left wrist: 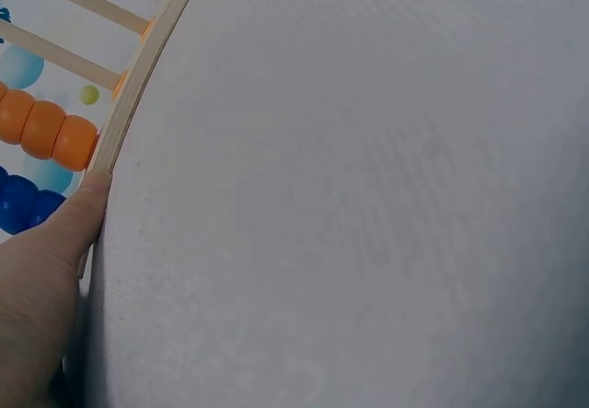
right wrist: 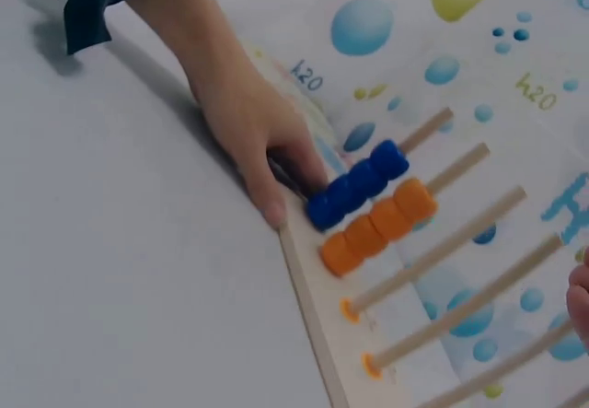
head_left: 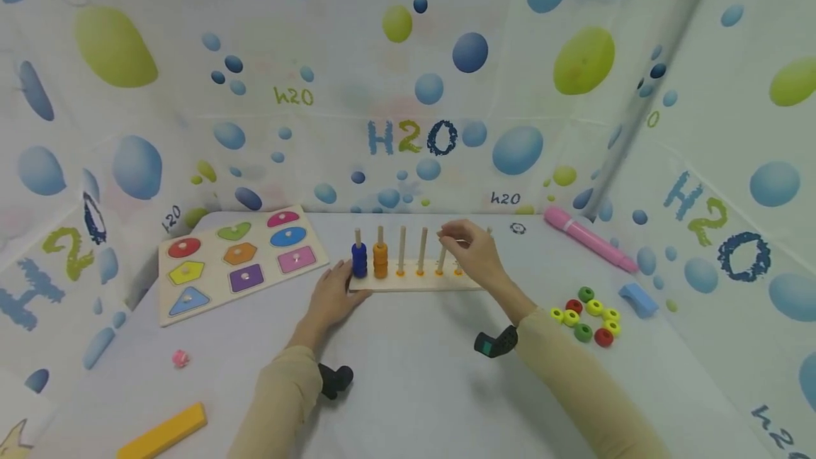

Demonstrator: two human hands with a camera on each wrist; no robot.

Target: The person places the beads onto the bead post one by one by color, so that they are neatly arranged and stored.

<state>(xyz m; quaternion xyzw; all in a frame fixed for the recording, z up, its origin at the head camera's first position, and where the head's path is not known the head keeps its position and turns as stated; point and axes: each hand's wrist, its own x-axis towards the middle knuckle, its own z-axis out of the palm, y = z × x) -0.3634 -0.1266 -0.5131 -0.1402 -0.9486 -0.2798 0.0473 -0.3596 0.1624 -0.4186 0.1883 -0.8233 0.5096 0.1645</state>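
Right hand (head_left: 474, 253) pinching at a peg (head_left: 441, 255) top, can't tell what's in it; left hand (head_left: 333, 294) flat on the board (head_left: 414, 284).
I see upright pegs; rings (head_left: 588, 314) lie right of that hand.

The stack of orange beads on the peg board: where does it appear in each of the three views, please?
Head view: the orange beads sit on the second peg from the left, centre of the picture, right of the blue beads.
Left wrist view: orange beads at the left edge, above the thumb.
Right wrist view: orange beads right of centre, below the blue beads.
Shared landmark: the blue beads beside them.
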